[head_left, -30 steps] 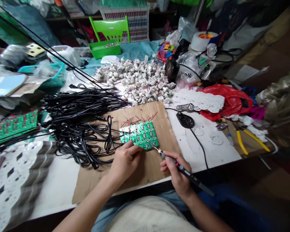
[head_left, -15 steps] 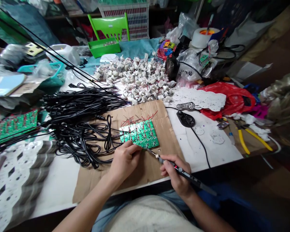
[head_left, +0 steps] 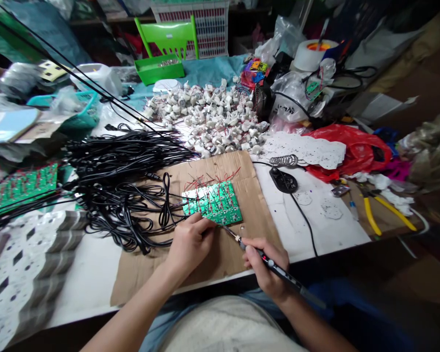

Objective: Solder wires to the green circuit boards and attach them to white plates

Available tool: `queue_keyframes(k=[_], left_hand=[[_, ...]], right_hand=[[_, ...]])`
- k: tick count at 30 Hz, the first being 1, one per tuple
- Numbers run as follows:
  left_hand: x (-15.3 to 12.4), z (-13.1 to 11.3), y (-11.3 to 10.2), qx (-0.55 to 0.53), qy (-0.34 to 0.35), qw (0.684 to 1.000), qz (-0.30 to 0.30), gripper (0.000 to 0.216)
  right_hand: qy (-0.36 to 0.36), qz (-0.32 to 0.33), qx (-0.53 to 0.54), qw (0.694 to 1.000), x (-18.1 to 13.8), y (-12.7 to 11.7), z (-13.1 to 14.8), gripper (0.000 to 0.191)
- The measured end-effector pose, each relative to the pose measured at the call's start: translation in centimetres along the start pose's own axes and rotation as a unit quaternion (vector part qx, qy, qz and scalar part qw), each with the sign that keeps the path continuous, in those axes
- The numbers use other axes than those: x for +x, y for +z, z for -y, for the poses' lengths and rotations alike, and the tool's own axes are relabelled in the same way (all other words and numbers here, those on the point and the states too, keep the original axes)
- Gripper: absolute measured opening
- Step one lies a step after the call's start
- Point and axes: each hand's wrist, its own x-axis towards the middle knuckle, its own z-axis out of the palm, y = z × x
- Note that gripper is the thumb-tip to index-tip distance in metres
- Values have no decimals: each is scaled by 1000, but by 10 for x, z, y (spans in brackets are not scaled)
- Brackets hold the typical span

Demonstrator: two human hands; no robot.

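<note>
A green circuit board (head_left: 213, 203) with thin red wires lies on a brown cardboard sheet (head_left: 238, 247). My left hand (head_left: 190, 242) rests at the board's near edge, fingers curled and pinched against it; what they pinch is too small to name. My right hand (head_left: 266, 266) grips a black soldering iron (head_left: 269, 264) like a pen. Its tip points up-left and meets the board's near edge, right beside my left fingertips.
A tangle of black cables (head_left: 124, 186) lies left of the cardboard. A pile of small white parts (head_left: 209, 120) sits behind it. An iron stand with coil (head_left: 283, 171), yellow-handled pliers (head_left: 374, 215), a red bag (head_left: 352, 149) and another green board (head_left: 24, 183) surround the spot.
The iron's tip has slid left along the board's near edge toward my left fingers. My right hand followed slightly left; my left hand has stayed put.
</note>
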Motion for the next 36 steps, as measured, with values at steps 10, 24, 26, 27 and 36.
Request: queue_keyframes(k=[10,24,26,27,36], left_hand=[[2,-2,-1,0,-8,1000,2,22],[3,-2,-1,-6,-10,1000,5,21],[3,-2,-1,-7,-7,1000,3,21],[3,-2,-1,-7,-6,1000,3,21],[2,-1,0,-4,-3,1000,0,20]], right_hand=[[42,-4,62,997,5,0,-3,19],[19,8,24,999,5,3,-1,20],[3,7,9,1000,5,3,-2,20],[-5,8,3,1000,5,3,-2,19],[24,7,53,998,4,-1,-4,20]])
